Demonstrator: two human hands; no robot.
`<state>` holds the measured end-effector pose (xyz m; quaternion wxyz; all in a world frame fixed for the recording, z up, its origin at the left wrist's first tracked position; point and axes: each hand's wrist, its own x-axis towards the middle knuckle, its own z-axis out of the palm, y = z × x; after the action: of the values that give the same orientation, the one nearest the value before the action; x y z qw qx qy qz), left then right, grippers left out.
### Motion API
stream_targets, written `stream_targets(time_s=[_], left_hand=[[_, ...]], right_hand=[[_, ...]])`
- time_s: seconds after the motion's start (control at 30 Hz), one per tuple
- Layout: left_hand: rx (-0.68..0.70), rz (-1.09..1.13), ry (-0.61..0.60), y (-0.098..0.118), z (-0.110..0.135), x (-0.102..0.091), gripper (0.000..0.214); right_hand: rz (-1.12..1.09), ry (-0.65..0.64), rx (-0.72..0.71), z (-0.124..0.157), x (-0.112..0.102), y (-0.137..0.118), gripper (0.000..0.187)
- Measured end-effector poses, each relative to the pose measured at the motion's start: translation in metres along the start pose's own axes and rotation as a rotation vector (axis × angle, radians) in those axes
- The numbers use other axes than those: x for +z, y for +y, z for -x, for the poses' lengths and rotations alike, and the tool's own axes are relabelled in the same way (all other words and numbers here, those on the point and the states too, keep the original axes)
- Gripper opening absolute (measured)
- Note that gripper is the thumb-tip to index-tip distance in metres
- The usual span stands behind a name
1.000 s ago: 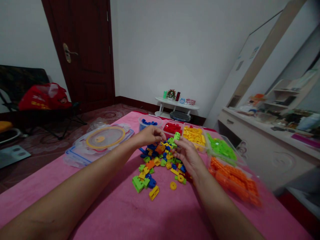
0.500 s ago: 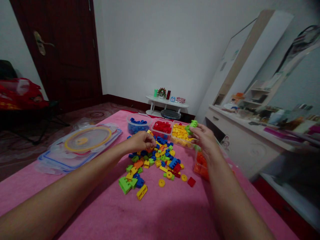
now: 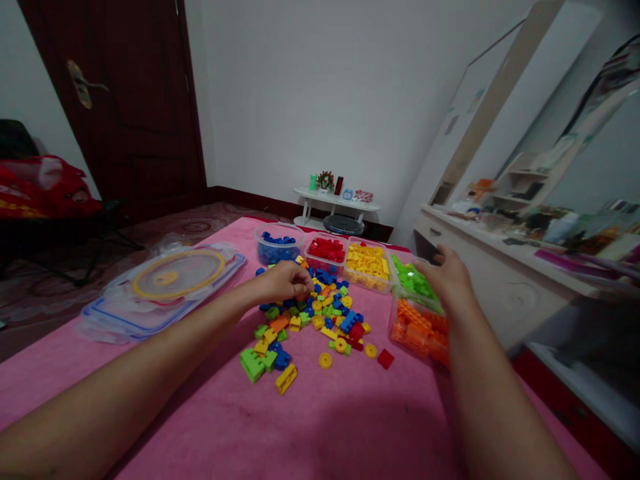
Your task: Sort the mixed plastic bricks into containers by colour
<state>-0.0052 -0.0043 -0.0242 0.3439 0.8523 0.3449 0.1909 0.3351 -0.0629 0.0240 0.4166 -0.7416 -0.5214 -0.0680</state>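
My left hand [image 3: 286, 281] is over the far left part of a mixed pile of toy building blocks [image 3: 327, 310]. Its fingers are curled together, and whatever they may hold is hidden. My right hand [image 3: 447, 272] is at the right edge of a clear box of green blocks [image 3: 413, 279], fingers apart and with nothing seen in them. Nearer to me, partly behind my right wrist, is a box of orange blocks [image 3: 417, 328]. Boxes of yellow blocks [image 3: 367, 262], red blocks [image 3: 326, 251] and blue blocks [image 3: 277, 247] stand behind the pile.
Stacked clear lids [image 3: 170, 283] lie on the left of the pink-covered table [image 3: 280, 433]. Loose yellow wheels [image 3: 325, 361] and a red block [image 3: 385, 359] lie at the pile's near edge. A white dresser [image 3: 480, 260] stands to the right.
My right hand has moved right and let go of the green blocks, which it held up half a second ago. My left hand has stayed nearly in place over the pile.
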Motion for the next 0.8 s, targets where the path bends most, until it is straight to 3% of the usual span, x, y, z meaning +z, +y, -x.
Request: stream_targets(time_s=[0.13, 0.3, 0.43, 0.57, 0.8], left_hand=[[-0.017, -0.057, -0.029, 0.001, 0.003, -0.006, 0.021], [-0.067, -0.153, -0.175, 0.003, 0.012, -0.02, 0.018], [-0.076, -0.177, -0.343, 0.004, 0.016, -0.024, 0.025], [-0.061, -0.227, -0.413, 0.013, 0.019, -0.018, 0.026], [-0.088, -0.434, -0.296, 0.035, 0.022, -0.006, 0.016]], right_hand=[[-0.101, -0.104, -0.069, 0.014, 0.005, -0.041, 0.053], [-0.206, -0.585, -0.358, 0.056, 0.025, -0.096, 0.028], [-0.11, -0.796, -0.52, 0.095, 0.046, -0.12, 0.027], [-0.033, -0.866, -0.621, 0.12, 0.067, -0.125, 0.026], [0.175, -0.764, -0.638, 0.126, 0.075, -0.12, 0.032]])
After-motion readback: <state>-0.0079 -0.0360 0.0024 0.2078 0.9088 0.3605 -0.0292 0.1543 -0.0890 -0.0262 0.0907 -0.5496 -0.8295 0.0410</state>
